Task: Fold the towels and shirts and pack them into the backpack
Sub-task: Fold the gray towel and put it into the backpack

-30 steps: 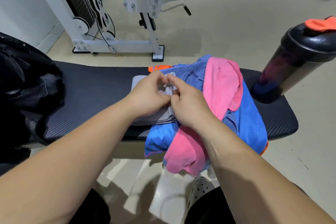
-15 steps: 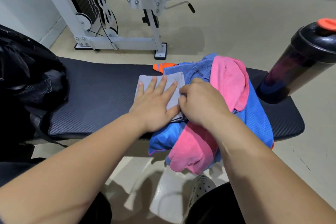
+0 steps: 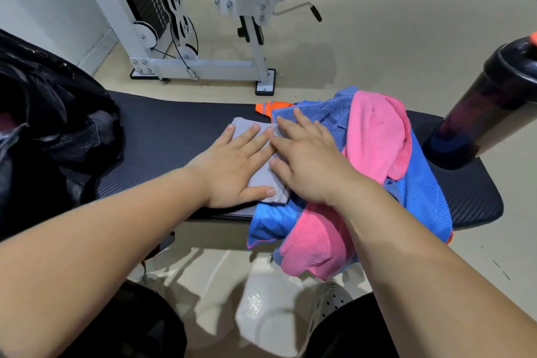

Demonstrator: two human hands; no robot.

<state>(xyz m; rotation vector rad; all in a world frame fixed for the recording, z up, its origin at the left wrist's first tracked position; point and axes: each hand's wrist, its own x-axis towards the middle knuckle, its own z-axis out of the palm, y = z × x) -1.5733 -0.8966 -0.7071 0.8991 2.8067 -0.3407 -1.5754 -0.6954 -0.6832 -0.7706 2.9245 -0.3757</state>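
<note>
A small folded grey towel (image 3: 267,180) lies on the black bench pad (image 3: 174,131). My left hand (image 3: 235,166) presses flat on it with straight fingers. My right hand (image 3: 308,163) lies flat beside it, fingers spread over the towel's right edge and the cloth pile. That pile holds a pink towel (image 3: 374,136), a dull-blue towel (image 3: 325,113) and a bright blue mesh shirt (image 3: 421,192) with orange trim, part of it hanging off the near edge. The open black backpack (image 3: 49,125) sits at the bench's left end.
A dark shaker bottle (image 3: 488,107) with an orange cap stands on the bench's right end. A white weight machine (image 3: 203,38) with a black seat stands on the floor behind. My knees and a pale shoe (image 3: 328,302) are below the bench.
Both hands went from pinching the grey towel's fold to lying flat. The left flattened first; the right has now uncurled from a fist and spread out.
</note>
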